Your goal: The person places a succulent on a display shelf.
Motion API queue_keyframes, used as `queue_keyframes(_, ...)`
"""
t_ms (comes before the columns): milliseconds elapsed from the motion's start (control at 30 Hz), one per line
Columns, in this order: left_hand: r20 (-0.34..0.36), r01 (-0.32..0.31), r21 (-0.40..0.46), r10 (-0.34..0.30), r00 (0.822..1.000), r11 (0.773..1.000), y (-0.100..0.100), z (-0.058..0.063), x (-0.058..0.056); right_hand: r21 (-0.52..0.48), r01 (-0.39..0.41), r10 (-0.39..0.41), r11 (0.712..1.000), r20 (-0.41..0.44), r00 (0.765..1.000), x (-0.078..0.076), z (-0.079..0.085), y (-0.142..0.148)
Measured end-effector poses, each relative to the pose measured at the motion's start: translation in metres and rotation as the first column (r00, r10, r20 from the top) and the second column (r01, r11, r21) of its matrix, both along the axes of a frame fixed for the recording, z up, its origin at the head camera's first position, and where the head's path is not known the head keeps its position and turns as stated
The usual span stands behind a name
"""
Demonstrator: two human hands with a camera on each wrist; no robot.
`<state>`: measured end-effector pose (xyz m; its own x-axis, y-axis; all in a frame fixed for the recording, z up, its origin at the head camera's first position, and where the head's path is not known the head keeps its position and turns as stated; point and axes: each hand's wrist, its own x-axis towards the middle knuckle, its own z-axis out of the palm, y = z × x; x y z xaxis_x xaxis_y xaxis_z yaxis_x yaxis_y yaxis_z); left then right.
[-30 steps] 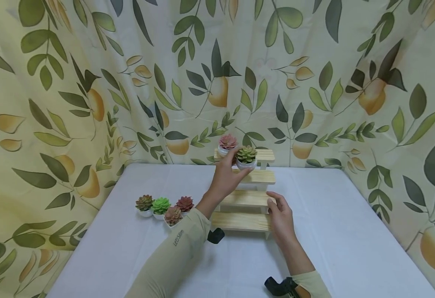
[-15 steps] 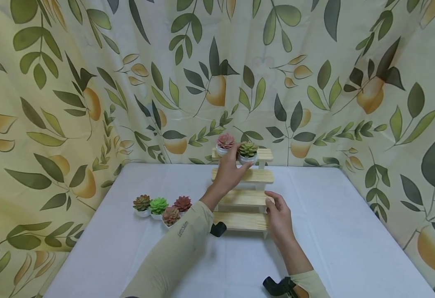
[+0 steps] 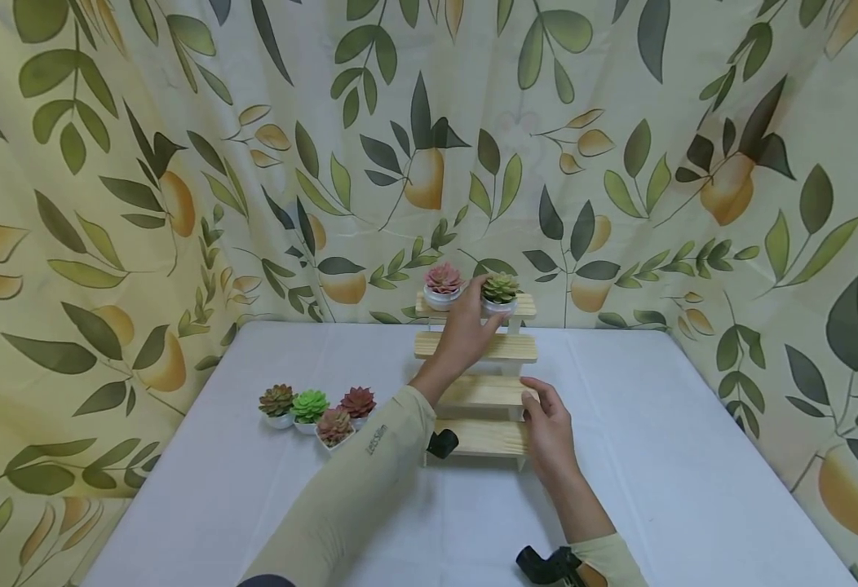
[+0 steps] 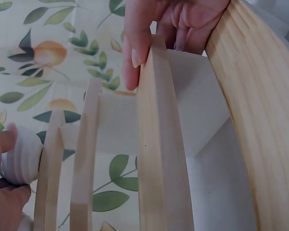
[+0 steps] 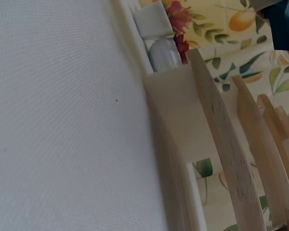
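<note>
My left hand (image 3: 464,328) pinches the white pot of a green succulent (image 3: 501,289) at the right part of the top step of a tiered wooden stand (image 3: 484,438). In the left wrist view its fingers (image 4: 9,202) curl round the ribbed white pot (image 4: 21,155) right at the top board. A pink succulent (image 3: 443,278) in a white pot stands to the left on the same step. My right hand (image 3: 550,436) grips the right end of a lower step, thumb and fingers round the board's edge, as the left wrist view also shows.
Left of the stand, on the white-covered table (image 3: 656,456), is a cluster of potted succulents: a brownish one (image 3: 277,400), a bright green one (image 3: 310,405), a dark red one (image 3: 358,402) and a dusty pink one (image 3: 335,426). A leaf-patterned curtain (image 3: 473,228) hangs behind.
The left hand has moved the green succulent slightly right and down onto the top step, away from the pink one. The right hand has kept its hold on the stand.
</note>
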<state>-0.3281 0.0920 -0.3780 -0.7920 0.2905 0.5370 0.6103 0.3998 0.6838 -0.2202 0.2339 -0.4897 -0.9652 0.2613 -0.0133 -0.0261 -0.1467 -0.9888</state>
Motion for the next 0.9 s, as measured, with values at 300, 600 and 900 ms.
queue_keyframes(300, 0.071, -0.03, -0.062, 0.034, 0.997, 0.998, 0.011, 0.003, -0.009, 0.015, 0.005, -0.005, 1.0, 0.011, 1.0, -0.001, -0.001, -0.001)
queue_keyframes(600, 0.113, -0.027, -0.08, 0.036, 0.993, 0.996, 0.016, 0.005, -0.012, 0.016, 0.012, -0.012, 1.0, 0.021, 1.0, 0.0, -0.001, -0.001)
queue_keyframes(900, 0.101, -0.01, -0.07, 0.017, 0.995, 0.997, 0.014, 0.006, -0.011, 0.005, 0.013, -0.013, 1.0, 0.004, 1.0, 0.0, 0.0, -0.001)
